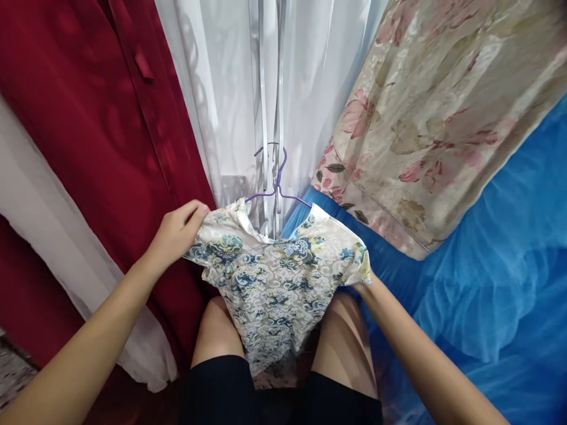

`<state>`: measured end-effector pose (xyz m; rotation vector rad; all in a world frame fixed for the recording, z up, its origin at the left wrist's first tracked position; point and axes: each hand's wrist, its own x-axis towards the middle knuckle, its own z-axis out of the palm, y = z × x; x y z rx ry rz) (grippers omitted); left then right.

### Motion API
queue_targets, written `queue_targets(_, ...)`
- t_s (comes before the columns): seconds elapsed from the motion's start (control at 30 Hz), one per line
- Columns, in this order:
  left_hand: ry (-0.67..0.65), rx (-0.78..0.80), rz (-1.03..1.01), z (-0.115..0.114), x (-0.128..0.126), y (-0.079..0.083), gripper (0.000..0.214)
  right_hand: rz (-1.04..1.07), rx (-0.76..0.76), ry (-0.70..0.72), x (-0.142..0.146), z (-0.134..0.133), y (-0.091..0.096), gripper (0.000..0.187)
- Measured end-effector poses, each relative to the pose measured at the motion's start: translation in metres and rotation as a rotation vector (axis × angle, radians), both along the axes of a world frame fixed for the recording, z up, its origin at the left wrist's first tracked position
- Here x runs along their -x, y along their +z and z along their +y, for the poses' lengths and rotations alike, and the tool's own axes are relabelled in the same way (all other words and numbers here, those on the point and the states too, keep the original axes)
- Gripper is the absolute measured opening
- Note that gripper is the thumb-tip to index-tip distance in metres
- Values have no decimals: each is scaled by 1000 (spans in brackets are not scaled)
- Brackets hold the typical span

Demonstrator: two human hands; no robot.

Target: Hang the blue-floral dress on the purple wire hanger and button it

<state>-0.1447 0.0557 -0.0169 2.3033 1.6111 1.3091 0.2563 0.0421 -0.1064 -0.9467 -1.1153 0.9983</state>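
Note:
A small white top with a blue and yellow floral print (274, 283) hangs on a purple wire hanger (278, 183) in front of me, over my knees. My left hand (179, 230) pinches the top's left shoulder, fingers closed on the cloth. My right hand (364, 287) is at the right sleeve, almost wholly hidden under the fabric; its fingers do not show. The hanger's hook rises above the collar, in front of the white curtain.
A dark red curtain (101, 136) hangs on the left, a sheer white curtain (230, 88) behind the top. A beige floral cloth (443, 112) drapes at upper right over a blue fabric (496, 283). My bare knees and black shorts (230, 389) are below.

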Motion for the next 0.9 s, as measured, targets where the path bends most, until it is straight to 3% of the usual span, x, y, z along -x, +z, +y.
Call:
queue_targets(0.1, -7, 55, -164, -1, 22, -27, 34, 107, 77, 56, -16, -14, 0, 63)
queue_targets(0.23, 5, -41, -432, -4, 23, -51, 30, 133, 23, 6, -12, -37, 17, 37)
queue_targets(0.33, -2, -202, -720, -10, 5, -46, 25, 189, -103, -74, 1, -41, 38, 29)
queue_targets(0.47, -128, -209, -941, -25, -20, -16, 33, 319, -107, -163, 4, -33, 64, 28)
queue_targets(0.53, -143, -225, -877, -35, -27, -1, 42, 373, -52, -147, 3, -29, 73, 24)
queue_targets(0.63, -131, -341, -619, -48, -29, 13, 52, 426, 32, -108, 4, -30, 79, 18)
queue_targets(0.77, -45, -510, -229, -57, -26, 11, 60, 461, 26, -124, 13, -38, 74, 16)
queue_targets(0.9, 72, -478, -11, -55, -24, 2, 56, 482, -38, -155, 19, -39, 70, 18)
